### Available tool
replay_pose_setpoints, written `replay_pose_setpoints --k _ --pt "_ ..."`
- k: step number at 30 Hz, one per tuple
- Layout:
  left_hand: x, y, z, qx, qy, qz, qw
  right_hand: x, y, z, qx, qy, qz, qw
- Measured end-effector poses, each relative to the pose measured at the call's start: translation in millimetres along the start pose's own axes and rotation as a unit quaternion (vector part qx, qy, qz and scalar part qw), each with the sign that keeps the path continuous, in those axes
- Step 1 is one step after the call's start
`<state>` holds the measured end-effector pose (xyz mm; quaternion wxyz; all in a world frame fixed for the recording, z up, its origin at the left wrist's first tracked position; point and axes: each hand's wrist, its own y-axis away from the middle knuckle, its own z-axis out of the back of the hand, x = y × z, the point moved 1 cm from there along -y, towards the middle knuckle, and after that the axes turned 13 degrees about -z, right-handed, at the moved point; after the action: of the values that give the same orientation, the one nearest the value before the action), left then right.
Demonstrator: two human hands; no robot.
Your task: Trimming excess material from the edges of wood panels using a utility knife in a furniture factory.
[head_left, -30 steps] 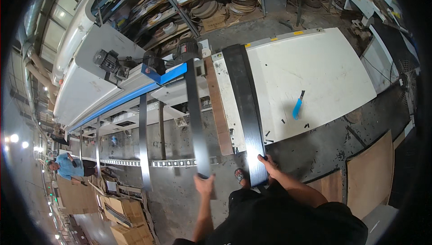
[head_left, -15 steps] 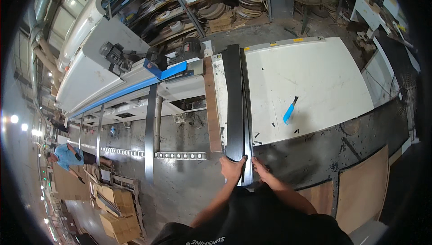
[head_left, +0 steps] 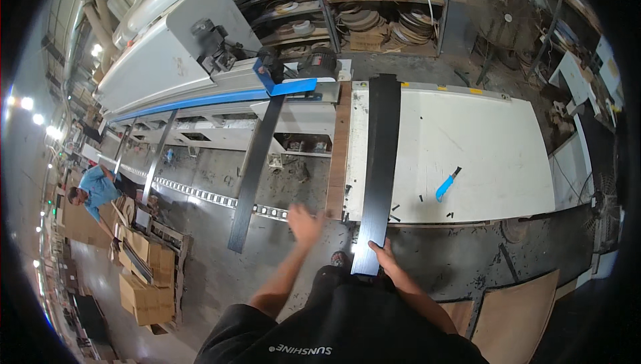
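Black panel (head_left: 380,163), white table (head_left: 494,157)

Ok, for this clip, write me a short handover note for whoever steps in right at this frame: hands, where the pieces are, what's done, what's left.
Right hand: grips the near end of the long black panel.
Left hand: free, raised in the air left of the panel, blurred, holding nothing.
Panel: lies lengthwise along the left side of the white table, its near end overhanging the table edge.
Another dark strip leans on the blue-railed machine to the left.
A blue-handled tool lies on the table.
Done: panel is on the table.
Left: probably squaring it or sliding it on; only one hand controls it now.
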<state>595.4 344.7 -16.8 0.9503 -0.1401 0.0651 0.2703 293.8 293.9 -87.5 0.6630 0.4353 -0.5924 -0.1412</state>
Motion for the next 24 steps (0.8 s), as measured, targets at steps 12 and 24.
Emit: replay_pose_setpoints --k 12,24 --pt "241 -28 71 0.158 0.007 0.113 0.981 -91 22 90 -0.178 0.038 -0.026 0.983" --pt "132 47 66 0.056 0.265 0.13 0.954 -175 130 114 -0.303 0.001 -0.133 0.944"
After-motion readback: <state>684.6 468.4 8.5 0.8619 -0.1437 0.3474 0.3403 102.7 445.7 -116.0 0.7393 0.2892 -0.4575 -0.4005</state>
